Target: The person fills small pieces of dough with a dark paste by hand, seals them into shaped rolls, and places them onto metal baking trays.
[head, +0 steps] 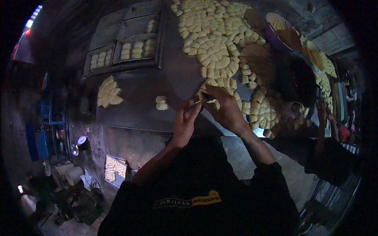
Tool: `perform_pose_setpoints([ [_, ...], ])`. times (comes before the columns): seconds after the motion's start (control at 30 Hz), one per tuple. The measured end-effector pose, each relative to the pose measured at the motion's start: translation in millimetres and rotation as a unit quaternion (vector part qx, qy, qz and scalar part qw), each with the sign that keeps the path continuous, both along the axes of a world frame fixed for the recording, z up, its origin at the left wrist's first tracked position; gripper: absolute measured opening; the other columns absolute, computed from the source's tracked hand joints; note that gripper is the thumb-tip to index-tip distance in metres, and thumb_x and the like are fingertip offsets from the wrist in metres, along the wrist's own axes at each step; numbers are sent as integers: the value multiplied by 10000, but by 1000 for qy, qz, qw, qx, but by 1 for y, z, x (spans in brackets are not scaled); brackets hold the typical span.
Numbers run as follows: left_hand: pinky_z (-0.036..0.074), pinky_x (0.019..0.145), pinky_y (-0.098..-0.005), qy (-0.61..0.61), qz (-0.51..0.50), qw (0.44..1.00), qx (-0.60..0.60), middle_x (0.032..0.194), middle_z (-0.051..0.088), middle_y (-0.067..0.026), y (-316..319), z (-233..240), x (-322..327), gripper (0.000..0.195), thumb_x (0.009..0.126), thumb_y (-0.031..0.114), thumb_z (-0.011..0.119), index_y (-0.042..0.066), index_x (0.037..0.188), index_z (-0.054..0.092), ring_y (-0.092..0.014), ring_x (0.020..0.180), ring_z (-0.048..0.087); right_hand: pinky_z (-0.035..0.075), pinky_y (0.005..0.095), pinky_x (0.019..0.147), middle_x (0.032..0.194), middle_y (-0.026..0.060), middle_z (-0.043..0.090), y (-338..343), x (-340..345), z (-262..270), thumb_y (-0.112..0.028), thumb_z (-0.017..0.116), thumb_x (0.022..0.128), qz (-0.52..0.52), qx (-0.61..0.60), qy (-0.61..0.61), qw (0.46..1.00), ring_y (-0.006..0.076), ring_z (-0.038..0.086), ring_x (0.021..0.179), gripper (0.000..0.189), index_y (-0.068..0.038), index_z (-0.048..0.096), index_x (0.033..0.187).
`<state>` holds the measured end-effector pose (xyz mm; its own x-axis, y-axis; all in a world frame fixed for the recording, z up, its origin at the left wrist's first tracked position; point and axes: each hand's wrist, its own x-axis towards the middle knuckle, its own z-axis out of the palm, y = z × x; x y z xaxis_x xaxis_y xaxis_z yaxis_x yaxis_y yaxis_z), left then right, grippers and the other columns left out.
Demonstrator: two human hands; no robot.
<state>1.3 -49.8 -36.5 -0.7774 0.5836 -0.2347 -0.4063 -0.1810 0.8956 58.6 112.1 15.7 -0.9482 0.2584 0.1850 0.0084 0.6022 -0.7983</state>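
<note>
Many cut dough pieces (217,54) spread over the dark worktable (135,118), from the far side down to my hands. My left hand (187,116) and my right hand (223,104) meet at the near end of this spread, with a small piece of dough (201,96) between their fingertips. Left of my hands, two rounded dough pieces (161,103) lie side by side. Farther left is a cluster of pointed, flat dough pieces (109,93). Rectangular trays (135,64) at the upper left hold short rows of dough pieces. Exactly how each hand's fingers grip is partly hidden.
Wide basins (277,44) stand at the upper right. Another person in dark clothing (327,159) works at the right, hands near more dough. A tray of small pieces (116,171) is low at the left, near sacks (73,175). The table's near edge runs before me.
</note>
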Motion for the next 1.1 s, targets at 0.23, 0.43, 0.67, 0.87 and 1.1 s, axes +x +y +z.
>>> perform_pose_setpoints([
  [0.23,499,893,-300,142,-24,984,-104,1164,607,-88,-49,-9,-26,334,977,96,584,38,1292,492,-167,1087,593,514,425,943,1327,212,566,-50,-12,20,59,608,856,82,-20,-155,984,386,556,1212,463,-69,580,1300],
  [0.43,554,804,-308,-279,-113,949,93,1053,668,-77,-89,3,-54,215,943,138,631,48,1135,598,-184,944,670,555,400,893,1221,160,624,-76,-3,40,-15,713,810,176,5,15,984,335,662,1032,437,-116,623,1225],
  [0.67,564,785,-299,-30,-208,976,54,1050,697,-97,-105,28,-65,191,916,91,674,-1,1077,629,-144,940,677,556,319,628,868,80,690,-104,17,30,-71,704,879,12,-114,-71,991,191,711,746,235,-55,627,1101],
  [0.87,545,793,-281,238,-222,945,-36,1005,715,-93,-103,37,-50,141,898,53,689,-5,1024,659,-114,895,666,535,275,680,943,77,667,-103,28,27,-20,722,850,-33,-105,-93,990,119,660,809,213,-42,690,1059],
  [1.1,575,762,-269,118,-157,977,-86,904,706,-53,-85,16,-41,255,963,235,643,-5,1042,677,-113,838,686,551,328,777,1118,97,643,-99,38,18,-28,740,818,-67,45,-7,997,191,658,970,342,-105,711,1150],
])
